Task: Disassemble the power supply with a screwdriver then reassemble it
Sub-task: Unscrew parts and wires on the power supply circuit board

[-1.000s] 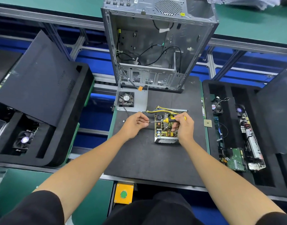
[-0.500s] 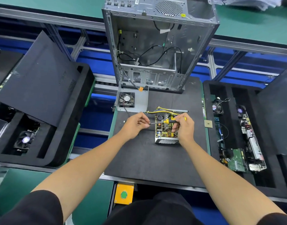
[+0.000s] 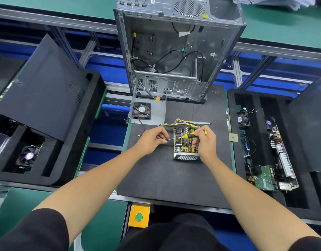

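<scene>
Your right hand (image 3: 205, 144) curls round the yellow-and-black handle of the screwdriver (image 3: 187, 135), held nearly level just right of frame centre. Your left hand (image 3: 152, 140) pinches its thin metal shaft near the tip. Under the handle, the opened grey metal power supply (image 3: 185, 149), circuit board exposed, sits on the black foam mat (image 3: 165, 178), below the bare silver computer case (image 3: 174, 51).

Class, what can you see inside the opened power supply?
Inside the power supply: a circuit board and yellow wires. The right hand and screwdriver cover part.
</scene>
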{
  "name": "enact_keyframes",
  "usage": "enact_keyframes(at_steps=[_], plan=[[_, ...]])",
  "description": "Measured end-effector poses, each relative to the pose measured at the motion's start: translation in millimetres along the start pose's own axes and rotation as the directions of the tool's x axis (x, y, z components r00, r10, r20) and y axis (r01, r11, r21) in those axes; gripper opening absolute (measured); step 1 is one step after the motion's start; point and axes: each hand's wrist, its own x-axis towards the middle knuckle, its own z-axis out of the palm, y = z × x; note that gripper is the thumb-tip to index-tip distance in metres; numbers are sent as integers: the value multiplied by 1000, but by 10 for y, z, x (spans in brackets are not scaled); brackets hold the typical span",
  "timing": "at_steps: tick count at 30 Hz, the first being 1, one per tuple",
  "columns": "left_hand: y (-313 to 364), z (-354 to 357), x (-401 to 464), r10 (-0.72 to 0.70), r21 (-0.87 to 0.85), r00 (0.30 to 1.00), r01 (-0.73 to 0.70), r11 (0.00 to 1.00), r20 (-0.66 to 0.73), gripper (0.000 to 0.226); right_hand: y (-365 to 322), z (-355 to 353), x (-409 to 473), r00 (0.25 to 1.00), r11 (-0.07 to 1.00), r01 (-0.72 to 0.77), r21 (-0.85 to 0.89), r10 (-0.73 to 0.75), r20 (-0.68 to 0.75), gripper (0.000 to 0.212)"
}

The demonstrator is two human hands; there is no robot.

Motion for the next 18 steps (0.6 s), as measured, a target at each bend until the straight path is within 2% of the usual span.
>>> enact_keyframes(at_steps=[10,18], plan=[[-18,50,-34,-62,101,997,56,993,54,42,32,30,-58,984,992,104,-66,-93,154,9],[102,39,49,-32,25,998,30,999,52,33,-43,-24,66,983,996,88,-1,-86,162,6]])
